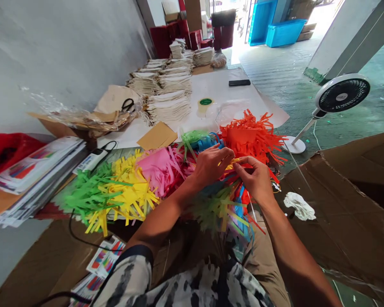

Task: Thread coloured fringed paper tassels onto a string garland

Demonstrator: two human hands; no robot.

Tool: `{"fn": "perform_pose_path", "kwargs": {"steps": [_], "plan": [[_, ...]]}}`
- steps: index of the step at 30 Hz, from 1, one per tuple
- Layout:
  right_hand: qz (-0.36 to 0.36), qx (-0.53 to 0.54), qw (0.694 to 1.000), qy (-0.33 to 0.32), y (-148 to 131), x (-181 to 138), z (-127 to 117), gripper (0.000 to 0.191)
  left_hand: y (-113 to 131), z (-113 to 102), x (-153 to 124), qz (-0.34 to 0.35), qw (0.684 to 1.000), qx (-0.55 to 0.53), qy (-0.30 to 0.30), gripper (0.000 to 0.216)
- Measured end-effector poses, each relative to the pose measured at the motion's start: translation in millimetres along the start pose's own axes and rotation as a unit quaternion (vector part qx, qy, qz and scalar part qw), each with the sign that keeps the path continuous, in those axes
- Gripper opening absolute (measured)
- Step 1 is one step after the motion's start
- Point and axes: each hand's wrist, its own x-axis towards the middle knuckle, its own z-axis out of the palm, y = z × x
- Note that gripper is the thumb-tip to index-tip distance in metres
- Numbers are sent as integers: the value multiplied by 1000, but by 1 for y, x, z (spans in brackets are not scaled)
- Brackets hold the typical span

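Nearest, above the person's lap, hung a fringe of mixed colours [215, 208], and just over it the thumb and fingertips of the right hand [257, 175] were pinching a yellow strip [234, 162], while the left hand [211, 165] bent its fingers at the strip's left end, though I could not tell if they gripped it. Beyond the hands, green [91, 192], yellow [128, 181] and pink bundles [160, 167] lay to the left and a red bundle [248, 138] to the right. Farther stood pale stacks [169, 106].
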Motion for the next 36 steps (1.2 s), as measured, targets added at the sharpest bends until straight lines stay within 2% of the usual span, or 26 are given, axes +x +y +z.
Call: {"fn": "perform_pose_path", "kwargs": {"steps": [3,6,10,13,16,19,22,24,27,30,33,35,36], "plan": [[-6,54,998,-10,-3,-3,0,33,0,3,-2,33,998,46,18,15],[-3,46,999,5,-6,-3,3,35,5,6,-4,35,998,56,24,18],[-31,38,998,48,-4,0,4,36,5,-1,-5,-73,997,-24,-3,22],[-57,39,996,57,3,1,0,34,-12,-23,-8,-158,987,-22,13,19],[-63,39,996,48,10,2,-4,34,-40,-56,-17,-222,967,121,34,9],[-59,21,997,47,14,3,-5,34,-64,-85,-31,-280,934,222,-7,17],[-54,10,997,47,13,4,-2,34,-79,-97,-43,-251,945,196,-76,29],[-48,18,998,43,12,4,0,34,-86,-97,-46,-216,953,176,-115,37],[-42,25,998,34,11,2,1,34,-93,-92,-43,-183,948,221,-139,36],[-48,20,998,34,9,1,1,34,-97,-90,-36,-159,943,257,-141,27],[-53,12,998,38,6,0,0,33,-100,-95,-27,-136,949,249,-137,20],[-55,7,998,39,4,0,0,33,-101,-102,-20,-129,966,201,-96,13],[-55,6,998,38,3,0,1,33,-101,-105,-16,-135,977,157,-50,9]]}}
